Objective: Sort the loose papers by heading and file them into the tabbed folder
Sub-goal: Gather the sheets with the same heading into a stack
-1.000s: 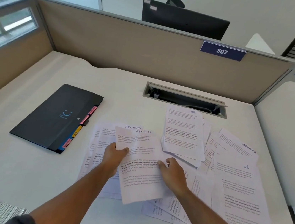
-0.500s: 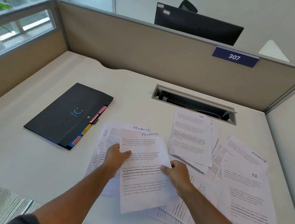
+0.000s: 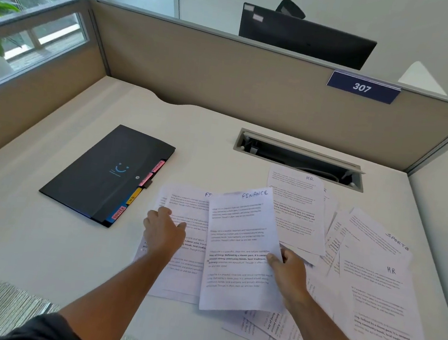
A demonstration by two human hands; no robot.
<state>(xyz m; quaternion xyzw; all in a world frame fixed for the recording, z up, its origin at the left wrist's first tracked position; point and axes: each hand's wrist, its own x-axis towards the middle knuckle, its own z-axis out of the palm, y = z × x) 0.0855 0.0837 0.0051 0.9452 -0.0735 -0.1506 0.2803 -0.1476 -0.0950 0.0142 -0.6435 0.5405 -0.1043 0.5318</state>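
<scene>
The right hand [image 3: 287, 276] pinches the right edge of a sheet headed FINANCE [image 3: 241, 245], thumb on top and fingers curled beneath, so the page lifts slightly above the papers under it. The left hand [image 3: 162, 234] lies palm down, fingers loosely spread, pressing on a second finance sheet [image 3: 184, 207] whose heading is partly covered by the first; it grips nothing. Behind them lies an HR sheet [image 3: 296, 207] atop a small stack, and to the right a spread of loose papers [image 3: 370, 301] with a SPORTS page [image 3: 384, 234] and another HR page [image 3: 384, 277]. The black tabbed folder [image 3: 107, 172] lies closed on the white surface [image 3: 26, 230], left of the papers and apart from them, its coloured tabs [image 3: 141, 188] facing the pile. A cable tray opening [image 3: 300, 158] sits at the back
</scene>
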